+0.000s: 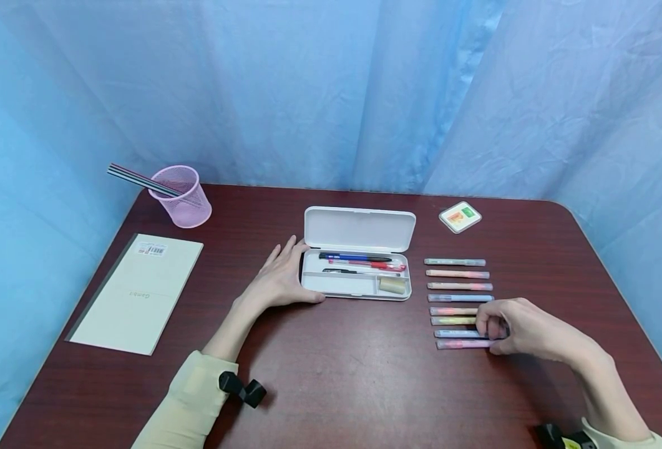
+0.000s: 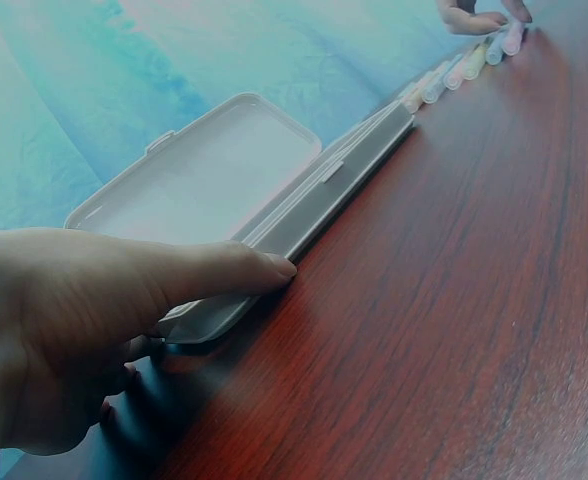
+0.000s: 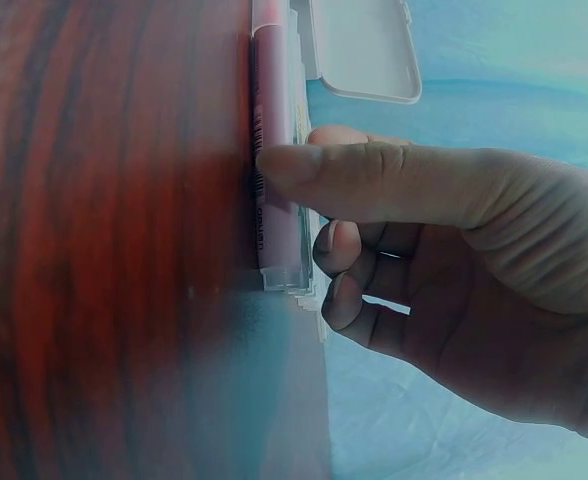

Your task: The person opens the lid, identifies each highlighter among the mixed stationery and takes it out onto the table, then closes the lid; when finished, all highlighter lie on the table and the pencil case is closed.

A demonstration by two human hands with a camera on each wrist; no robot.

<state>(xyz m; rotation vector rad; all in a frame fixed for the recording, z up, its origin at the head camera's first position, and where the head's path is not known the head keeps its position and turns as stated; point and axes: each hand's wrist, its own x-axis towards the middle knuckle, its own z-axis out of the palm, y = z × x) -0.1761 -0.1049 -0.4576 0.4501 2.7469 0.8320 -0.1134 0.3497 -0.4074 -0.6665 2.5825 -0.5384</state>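
Observation:
A white pencil case (image 1: 339, 288) stands with its lid raised, holding a blue pen (image 1: 353, 257), a red pen (image 1: 384, 266), a dark-tipped pen (image 1: 342, 271) and a beige eraser (image 1: 392, 285). My left hand (image 1: 281, 277) holds its left end, thumb on the front corner, fingers along the side and back. On the right, several pastel markers (image 1: 458, 298) lie in a row. With its thumb against the pink marker (image 3: 277, 130) nearest me, my right hand (image 1: 533, 330) pinches there, index finger curled over the markers behind.
At the back left a pink mesh pen cup (image 1: 190, 212) leans with dark striped sticks (image 1: 140, 179) in it. A pale notebook (image 1: 140, 293) lies on the left of the table. Behind the markers sits a small white flat case (image 1: 460, 217). Blue curtains (image 1: 308, 93) surround the table.

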